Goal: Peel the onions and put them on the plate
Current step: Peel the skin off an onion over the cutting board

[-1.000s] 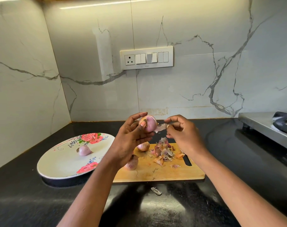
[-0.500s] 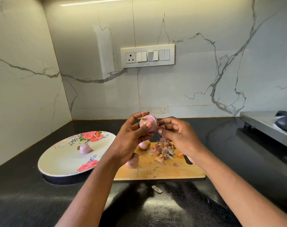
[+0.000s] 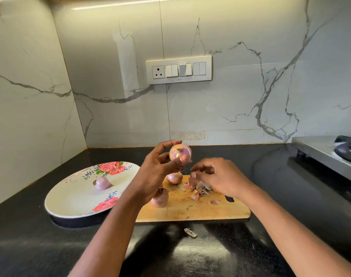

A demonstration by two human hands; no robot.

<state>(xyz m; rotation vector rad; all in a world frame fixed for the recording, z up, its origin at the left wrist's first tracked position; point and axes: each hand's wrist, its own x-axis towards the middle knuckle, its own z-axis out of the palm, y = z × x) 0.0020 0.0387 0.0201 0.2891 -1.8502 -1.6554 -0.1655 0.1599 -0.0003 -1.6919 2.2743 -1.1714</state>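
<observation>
My left hand (image 3: 157, 172) grips a partly peeled onion (image 3: 180, 152) in its fingertips, raised above the wooden cutting board (image 3: 202, 211). My right hand (image 3: 218, 176) is lower, just over the pile of onion skins (image 3: 200, 190), and pinches a piece of skin (image 3: 191, 182). Two unpeeled onions lie on the board, one (image 3: 174, 178) below the held onion and one (image 3: 160, 198) beside my left wrist. The flowered white plate (image 3: 70, 198) sits to the left with one peeled onion (image 3: 102, 183) on it.
A scrap of skin (image 3: 190, 232) lies on the black counter in front of the board. A steel stove (image 3: 326, 154) stands at the right edge. A switch panel (image 3: 178, 69) is on the marble wall behind.
My right hand pulled a strip of skin off the held onion and dropped down to the skin pile. My left hand stayed raised with the onion.
</observation>
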